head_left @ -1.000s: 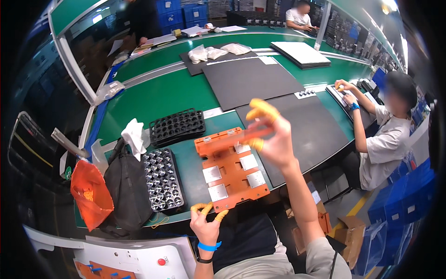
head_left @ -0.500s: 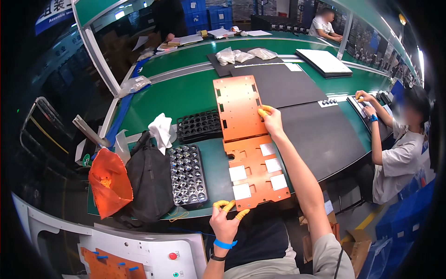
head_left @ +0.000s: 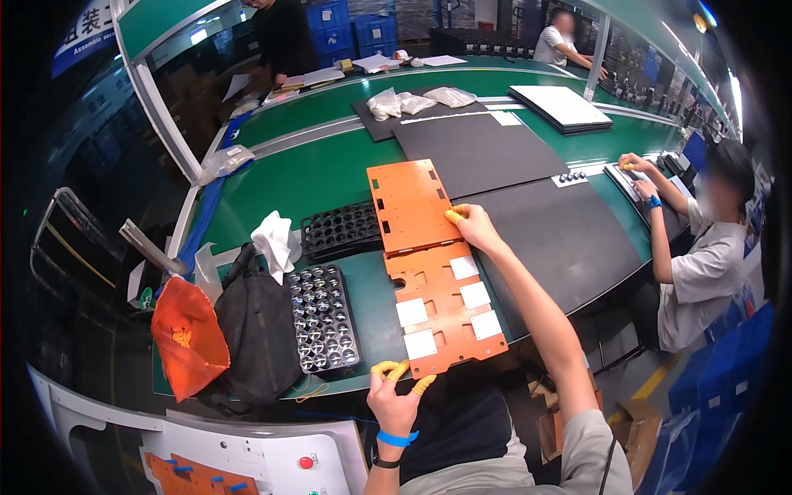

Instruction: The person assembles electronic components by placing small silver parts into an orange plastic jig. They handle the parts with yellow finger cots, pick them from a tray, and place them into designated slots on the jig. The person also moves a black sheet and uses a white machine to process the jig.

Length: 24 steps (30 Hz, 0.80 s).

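Observation:
An orange hinged plate lies in front of me in two halves, joined across the middle. Its near half (head_left: 439,307) carries several white rectangular pads along both sides. The far half (head_left: 410,202) has small holes and slots and is folded out away from me. Yellow finger covers are on both hands. My right hand (head_left: 472,227) pinches the right edge of the far half, thumb and finger closed on it. At the near left corner, my left hand (head_left: 398,398) grips the near half's edge with fingertips and thumb; the contact underneath is hidden.
Left of the plate are a black tray of round metal-topped parts (head_left: 323,318), another black tray (head_left: 340,229), a black bag (head_left: 262,330) and an orange pouch (head_left: 190,338). Dark mats (head_left: 561,239) lie to the right. A co-worker (head_left: 709,256) sits at the right.
The plate's far half has tipped down at its far end and looks flatter, with my right hand still on its edge. My left hand stays at the near corner. The view has shifted slightly.

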### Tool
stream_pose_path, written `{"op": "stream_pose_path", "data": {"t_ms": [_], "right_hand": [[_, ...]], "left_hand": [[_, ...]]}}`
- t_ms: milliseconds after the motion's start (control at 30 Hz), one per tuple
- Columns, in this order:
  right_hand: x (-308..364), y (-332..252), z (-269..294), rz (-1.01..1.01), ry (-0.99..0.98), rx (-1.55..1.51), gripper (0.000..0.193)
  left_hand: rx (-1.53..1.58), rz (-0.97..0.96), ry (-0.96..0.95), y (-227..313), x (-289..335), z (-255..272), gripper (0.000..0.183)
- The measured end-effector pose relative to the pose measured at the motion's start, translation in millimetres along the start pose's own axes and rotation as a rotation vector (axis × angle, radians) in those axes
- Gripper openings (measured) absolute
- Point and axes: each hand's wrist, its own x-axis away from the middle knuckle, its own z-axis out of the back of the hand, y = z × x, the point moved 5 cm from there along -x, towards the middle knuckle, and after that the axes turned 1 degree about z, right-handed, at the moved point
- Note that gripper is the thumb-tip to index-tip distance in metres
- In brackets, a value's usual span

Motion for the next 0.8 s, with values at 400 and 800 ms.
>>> {"op": "stream_pose_path", "data": {"t_ms": [400, 800], "right_hand": [[114.6, -11.6, 35.7, -0.006, -0.024, 0.434, 0.041], [129.4, -11.3, 28.3, 0.107, 0.029, 0.293, 0.030]], "left_hand": [[-0.043, 0.007, -0.005, 10.0, -0.8, 0.6, 0.050], [-0.058, 0.075, -0.033, 7.4, 1.1, 0.5, 0.050]]}}
